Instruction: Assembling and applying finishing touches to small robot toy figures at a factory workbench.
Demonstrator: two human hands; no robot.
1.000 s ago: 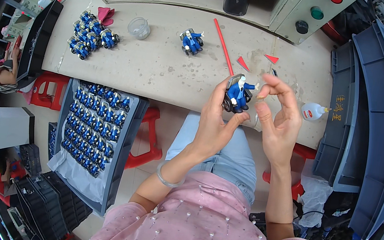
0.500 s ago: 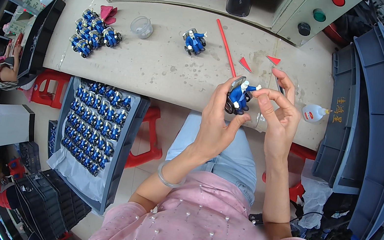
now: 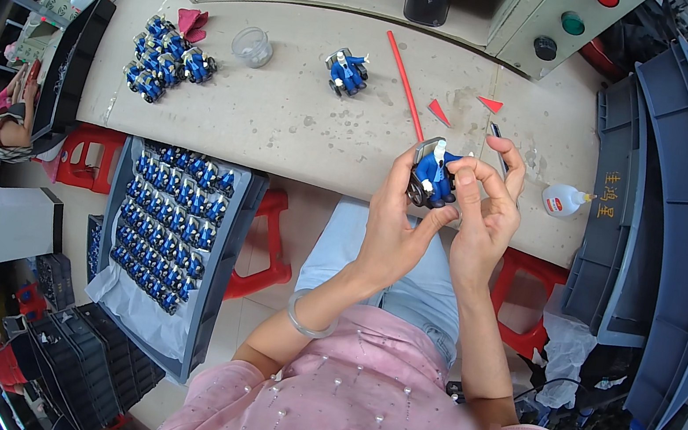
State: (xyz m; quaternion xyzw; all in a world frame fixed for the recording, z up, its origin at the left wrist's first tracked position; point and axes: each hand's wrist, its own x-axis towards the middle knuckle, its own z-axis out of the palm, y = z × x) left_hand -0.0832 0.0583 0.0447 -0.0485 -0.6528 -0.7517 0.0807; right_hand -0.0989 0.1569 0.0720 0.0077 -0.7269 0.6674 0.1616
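A small toy figurine (image 3: 434, 172) in a blue suit, seated in a black wheelchair, is held up over the near edge of the bench. My left hand (image 3: 397, 218) grips it by the wheelchair's left side and from below. The thumb and forefinger of my right hand (image 3: 483, 218) are closed on the figurine's right side, at its outstretched arm. A slim dark tool (image 3: 499, 145) shows by the raised fingers of my right hand; its lower part is hidden. Another wheelchair figurine (image 3: 347, 72) stands alone on the bench beyond my hands.
Clustered figurines (image 3: 163, 59), a clear cup (image 3: 252, 47), a red stick (image 3: 404, 82), red triangular pieces (image 3: 489, 105) and a white bottle (image 3: 561, 200) are on the bench (image 3: 286, 126). A grey tray (image 3: 211, 302) of figurines sits left; grey bins (image 3: 680, 230) stand right.
My right hand has moved left and closer in, its fingertips now against the figurine's side. The figurine has turned slightly more upright in my left hand.
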